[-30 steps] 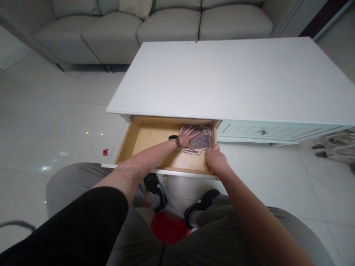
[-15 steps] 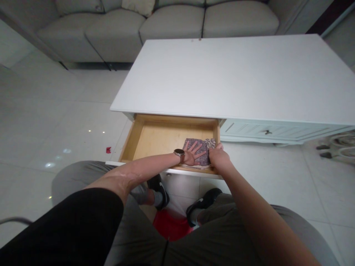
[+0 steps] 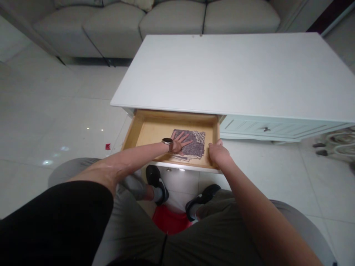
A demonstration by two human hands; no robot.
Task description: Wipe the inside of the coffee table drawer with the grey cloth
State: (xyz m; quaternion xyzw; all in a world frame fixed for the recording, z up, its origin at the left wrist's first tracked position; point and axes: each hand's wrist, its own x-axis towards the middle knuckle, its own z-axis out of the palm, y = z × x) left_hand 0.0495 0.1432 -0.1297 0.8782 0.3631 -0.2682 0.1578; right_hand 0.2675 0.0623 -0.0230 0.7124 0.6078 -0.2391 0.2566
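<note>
A folded purple-grey cloth, with a pale pattern at its far right corner, lies in the right part of the pulled-out wooden drawer. Flat on its left part rests my left hand, fingers spread, a watch on that wrist. My right hand is closed over the drawer's right side wall near the front corner, apart from the cloth. Part of the drawer's front left is hidden behind my left forearm.
The drawer belongs to a white table with a second, closed drawer at right. A grey sofa stands behind. Below me are my shoes and a red object; a small red scrap lies on the floor at left.
The cloth has slid left along the drawer bottom under my left hand, away from the right wall. My right hand stays at the drawer's right side, with a gap between it and the cloth.
</note>
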